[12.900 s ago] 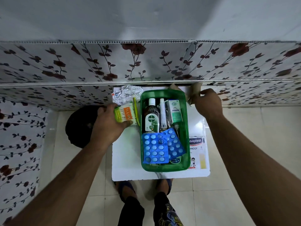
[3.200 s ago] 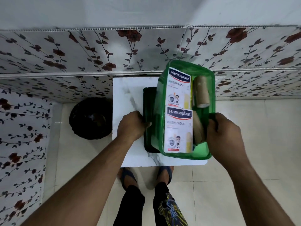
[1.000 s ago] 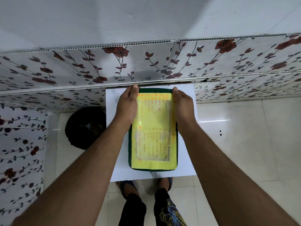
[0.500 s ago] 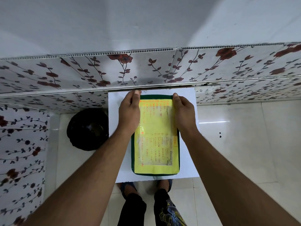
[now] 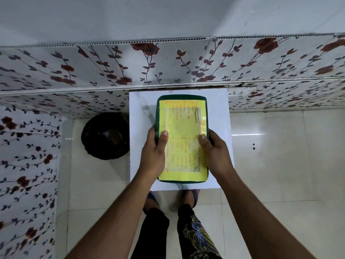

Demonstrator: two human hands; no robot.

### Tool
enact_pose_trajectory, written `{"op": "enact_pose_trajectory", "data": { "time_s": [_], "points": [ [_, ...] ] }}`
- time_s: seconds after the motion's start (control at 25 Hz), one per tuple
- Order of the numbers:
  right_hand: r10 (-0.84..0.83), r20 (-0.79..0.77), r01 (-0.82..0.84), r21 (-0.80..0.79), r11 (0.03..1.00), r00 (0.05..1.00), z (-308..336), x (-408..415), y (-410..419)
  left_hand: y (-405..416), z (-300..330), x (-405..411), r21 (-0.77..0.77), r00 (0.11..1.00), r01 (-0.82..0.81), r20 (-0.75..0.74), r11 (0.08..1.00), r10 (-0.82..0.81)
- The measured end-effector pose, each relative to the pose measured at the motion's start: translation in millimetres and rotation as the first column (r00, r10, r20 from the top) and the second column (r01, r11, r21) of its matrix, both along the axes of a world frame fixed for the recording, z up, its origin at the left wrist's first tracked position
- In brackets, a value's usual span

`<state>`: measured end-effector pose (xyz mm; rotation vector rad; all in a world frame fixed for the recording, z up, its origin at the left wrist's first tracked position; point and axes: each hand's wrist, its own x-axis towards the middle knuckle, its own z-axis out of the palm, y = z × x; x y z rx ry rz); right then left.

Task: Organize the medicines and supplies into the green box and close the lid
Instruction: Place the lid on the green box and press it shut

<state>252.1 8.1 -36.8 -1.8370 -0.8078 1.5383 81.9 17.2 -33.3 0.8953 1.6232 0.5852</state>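
Observation:
The green box (image 5: 182, 97) lies on the white table (image 5: 141, 116) with its lid on. A yellow sheet with orange handwriting covers the lid (image 5: 183, 124), so the medicines inside are hidden. My left hand (image 5: 155, 152) clasps the box's left edge near its middle, thumb pressed flat on the lid. My right hand (image 5: 214, 150) clasps the right edge the same way, thumb on the lid.
A black round bin (image 5: 105, 136) stands on the tiled floor left of the table. The floral-panelled wall (image 5: 168, 68) runs directly behind the table. My feet in sandals (image 5: 171, 199) are at the table's near edge.
Both hands slid from the far end of the lid toward me to the box's middle. The lid stays on. Earlier the box was open and the lid was brought over it.

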Motion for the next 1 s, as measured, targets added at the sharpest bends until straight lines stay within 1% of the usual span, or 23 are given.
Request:
{"op": "enact_pose_trajectory", "data": {
  "time_s": [0.12, 0.2, 0.28, 0.36, 0.52, 0.68, 0.76, 0.88, 0.92, 1.0],
  "points": [
    [0.062, -0.021, -0.063, -0.028, 0.998, 0.998, 9.4, 4.5, -6.1, -1.8, 13.7, -7.4, -0.063, 0.999, 0.022, 0.032, 0.998, -0.020],
    [0.110, -0.010, -0.111, -0.091, 0.990, 0.994, 14.2, 9.5, -18.6, -12.2, 18.1, -18.2, -0.140, 0.998, 0.048, 0.041, 0.989, -0.043],
    [0.208, 0.001, -0.205, -0.137, 0.969, 0.978, 17.5, 9.8, -36.0, -32.1, 17.3, -27.6, -0.211, 0.995, 0.096, 0.050, 0.973, -0.087],
    [0.272, 0.025, -0.267, -0.130, 0.955, 0.962, 17.1, 7.7, -45.9, -45.7, 17.3, -29.3, -0.244, 0.993, 0.115, 0.058, 0.963, -0.104],
    [0.203, 0.004, -0.201, -0.125, 0.972, 0.979, 12.7, 8.9, -38.7, -37.5, 17.6, -22.1, -0.226, 0.998, 0.068, 0.000, 0.972, -0.070],
    [0.197, 0.040, -0.190, -0.127, 0.973, 0.980, 13.0, 6.4, -38.0, -38.3, 16.7, -18.6, -0.219, 1.000, 0.021, -0.018, 0.976, -0.026],
    [0.219, 0.061, -0.210, -0.129, 0.969, 0.974, 17.1, 4.2, -37.4, -40.7, 16.1, -18.6, -0.209, 1.000, 0.009, -0.005, 0.978, -0.010],
    [0.305, 0.088, -0.291, -0.144, 0.946, 0.948, 28.5, 2.7, -32.3, -41.7, 17.2, -22.4, -0.227, 0.999, 0.036, 0.047, 0.973, -0.026],
    [0.329, 0.120, -0.313, -0.137, 0.940, 0.936, 40.1, 2.8, -29.1, -41.7, 25.2, -24.4, -0.210, 0.997, 0.071, 0.027, 0.975, -0.066],
    [0.345, 0.259, -0.333, -0.090, 0.939, 0.902, 73.0, 4.5, -23.4, -41.4, 50.9, -28.9, -0.153, 0.983, 0.133, -0.107, 0.979, -0.150]
  ]
}}
